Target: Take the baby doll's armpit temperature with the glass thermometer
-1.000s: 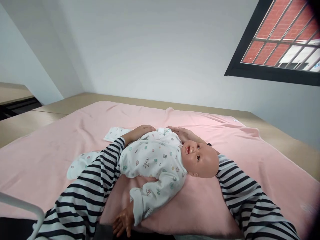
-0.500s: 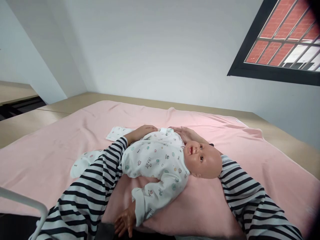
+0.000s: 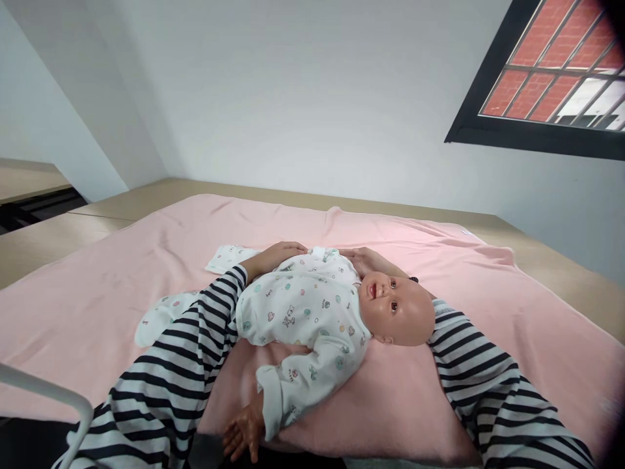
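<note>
- Fingers (image 3: 295, 247) of the left hand (image 3: 273, 256) stretched out and close together, laid on the far side of the doll (image 3: 303, 303), with a striped sleeve (image 3: 195, 345) crossing its legs.
- Right hand (image 3: 372, 262) reaching round behind the doll's head (image 3: 403, 312) to its far shoulder, partly hidden; impossible to tell whether gripping anything.
- Doll on its back at the near edge of the surface (image 3: 571, 273), head towards the right edge, legs spread towards the left.
- Head bald and smooth, with brown eyes and an open, red mouth.
- Clothing white, scattered with small green, pink and grey prints; near cuff turned back, with a glossy little hand (image 3: 245, 431) poking out over the near edge.
- Pink blanket (image 3: 508, 319) beneath, creased, leaving bare wood along the far edge.
- Pale wall (image 3: 293, 98) and barred window (image 3: 547, 70) beyond.
</note>
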The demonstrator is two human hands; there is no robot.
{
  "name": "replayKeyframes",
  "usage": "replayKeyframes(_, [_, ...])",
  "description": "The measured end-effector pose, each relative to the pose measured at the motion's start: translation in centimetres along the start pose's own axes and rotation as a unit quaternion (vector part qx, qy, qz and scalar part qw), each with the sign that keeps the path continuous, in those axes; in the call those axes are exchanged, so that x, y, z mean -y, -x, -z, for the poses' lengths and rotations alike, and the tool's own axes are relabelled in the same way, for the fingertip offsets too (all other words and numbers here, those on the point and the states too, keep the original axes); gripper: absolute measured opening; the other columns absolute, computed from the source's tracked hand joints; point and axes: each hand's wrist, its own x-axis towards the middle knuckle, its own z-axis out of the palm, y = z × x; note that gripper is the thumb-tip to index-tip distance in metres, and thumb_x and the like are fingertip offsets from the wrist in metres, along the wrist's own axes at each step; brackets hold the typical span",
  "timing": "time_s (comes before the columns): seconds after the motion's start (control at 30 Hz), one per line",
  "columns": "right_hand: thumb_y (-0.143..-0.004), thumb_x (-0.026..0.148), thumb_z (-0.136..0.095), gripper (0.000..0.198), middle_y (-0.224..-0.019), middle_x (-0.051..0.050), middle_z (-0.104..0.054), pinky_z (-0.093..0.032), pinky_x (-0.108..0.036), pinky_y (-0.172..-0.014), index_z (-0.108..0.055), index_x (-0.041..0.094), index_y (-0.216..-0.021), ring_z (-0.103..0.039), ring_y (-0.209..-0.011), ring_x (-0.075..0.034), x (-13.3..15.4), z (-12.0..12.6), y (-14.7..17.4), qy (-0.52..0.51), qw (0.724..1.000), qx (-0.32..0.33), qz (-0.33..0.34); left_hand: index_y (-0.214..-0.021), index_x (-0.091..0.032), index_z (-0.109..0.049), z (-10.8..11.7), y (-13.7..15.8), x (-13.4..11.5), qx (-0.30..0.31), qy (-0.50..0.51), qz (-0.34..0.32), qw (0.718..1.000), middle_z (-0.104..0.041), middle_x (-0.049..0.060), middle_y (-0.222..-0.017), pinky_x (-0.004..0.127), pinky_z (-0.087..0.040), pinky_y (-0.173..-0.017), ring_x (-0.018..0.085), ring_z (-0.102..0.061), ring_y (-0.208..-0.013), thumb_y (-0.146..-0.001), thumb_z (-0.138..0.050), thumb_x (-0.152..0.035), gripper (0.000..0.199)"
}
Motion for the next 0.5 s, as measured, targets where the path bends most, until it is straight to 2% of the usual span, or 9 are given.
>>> replayKeyframes(0.1, [-0.100,0.047,-0.050,0.035,-0.084,-0.006,-0.073,-0.050,-0.039,-0.103,-0.067,0.017,-0.104,-0.067,-0.094,-0.020,-0.2,0.1,0.1,-0.001,0.997,-0.057,0.051,-0.112,-0.027,-0.078,-0.1,0.1,-0.2,0.002,0.006,0.000,1.000,-0.071,0.003,-0.138,0.040,-0.039,-0.125,0.029,-0.059,-0.136,-0.090,-0.060,-0.058,0.043])
replayKeyframes(0.27, [-0.098,0.055,-0.051,0.043,-0.085,-0.008,-0.073,-0.053,-0.041,-0.096,-0.067,0.016,-0.099,-0.067,-0.093,-0.022,-1.0,-0.1,1.7,-0.001,1.000,-0.002,0.001,-0.113,-0.027,-0.078,-0.2,0.5,-0.9,0.004,0.017,0.008,1.000,-0.071,0.003,-0.138,0.039,-0.039,-0.124,0.029,-0.059,-0.134,-0.089,-0.060,-0.059,0.044])
replayKeyframes(0.33, [-0.098,0.059,-0.051,0.046,-0.089,-0.008,-0.073,-0.053,-0.040,-0.096,-0.066,0.016,-0.101,-0.067,-0.094,-0.022,-0.3,-0.8,0.8,-0.015,0.999,-0.010,0.036,-0.113,-0.027,-0.078,-0.2,0.6,-0.9,0.006,0.019,0.012,1.000,-0.070,0.002,-0.140,0.040,-0.038,-0.124,0.029,-0.059,-0.135,-0.091,-0.059,-0.059,0.043])
replayKeyframes(0.43, [-0.100,0.060,-0.047,0.047,-0.099,-0.006,-0.074,-0.052,-0.039,-0.102,-0.065,0.019,-0.113,-0.067,-0.102,-0.020,1.4,-2.0,-1.2,-0.037,0.991,-0.057,0.117,-0.114,-0.027,-0.078,-0.2,0.6,-0.7,0.005,0.022,0.015,1.000,-0.069,0.002,-0.141,0.041,-0.037,-0.124,0.029,-0.057,-0.137,-0.091,-0.060,-0.059,0.043])
replayKeyframes(0.5, [-0.101,0.059,-0.047,0.045,-0.102,-0.005,-0.074,-0.052,-0.038,-0.104,-0.063,0.021,-0.120,-0.068,-0.105,-0.020,2.1,-2.6,-1.5,-0.037,0.989,-0.068,0.125,-0.114,-0.027,-0.077,-0.2,0.5,-0.5,0.005,0.019,0.012,1.000,-0.069,0.002,-0.141,0.041,-0.037,-0.124,0.029,-0.057,-0.137,-0.091,-0.060,-0.058,0.042])
